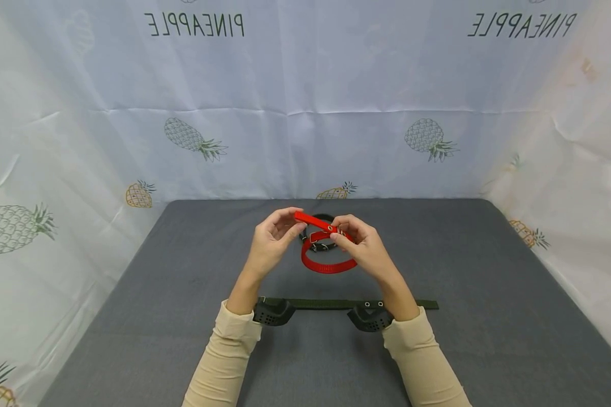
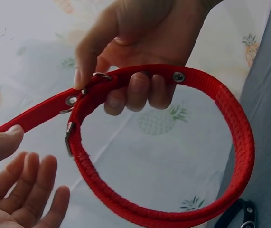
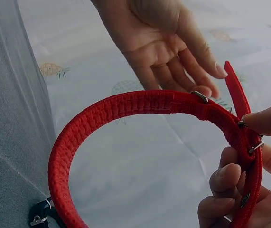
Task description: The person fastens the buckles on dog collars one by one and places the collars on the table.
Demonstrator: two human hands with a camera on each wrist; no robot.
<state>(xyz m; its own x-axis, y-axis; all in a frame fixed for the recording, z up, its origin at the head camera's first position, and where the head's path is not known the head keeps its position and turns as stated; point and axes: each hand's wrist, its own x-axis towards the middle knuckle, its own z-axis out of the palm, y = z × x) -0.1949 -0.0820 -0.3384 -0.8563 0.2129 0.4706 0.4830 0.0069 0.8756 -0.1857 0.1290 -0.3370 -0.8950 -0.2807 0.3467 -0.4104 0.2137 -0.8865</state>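
A red dog collar (image 1: 328,268) is held up over the table, closed into a loop with its free strap end sticking out to the left. My right hand (image 1: 364,243) grips it at the buckle, the thumb pressing by the metal and the fingers curled round the band (image 3: 256,171). My left hand (image 1: 275,237) pinches the strap tip (image 2: 31,114) between thumb and index finger, its other fingers loosely spread. Metal eyelets (image 2: 178,76) and a D-ring (image 2: 69,137) show on the red webbing.
Behind the red collar lies a black collar (image 1: 322,247) with metal fittings, partly covered from view. A dark green strap with eyelets (image 1: 326,304) stretches straight across the grey table (image 1: 183,339) beneath the wrists. White pineapple-print cloth (image 1: 305,152) encloses the back and sides.
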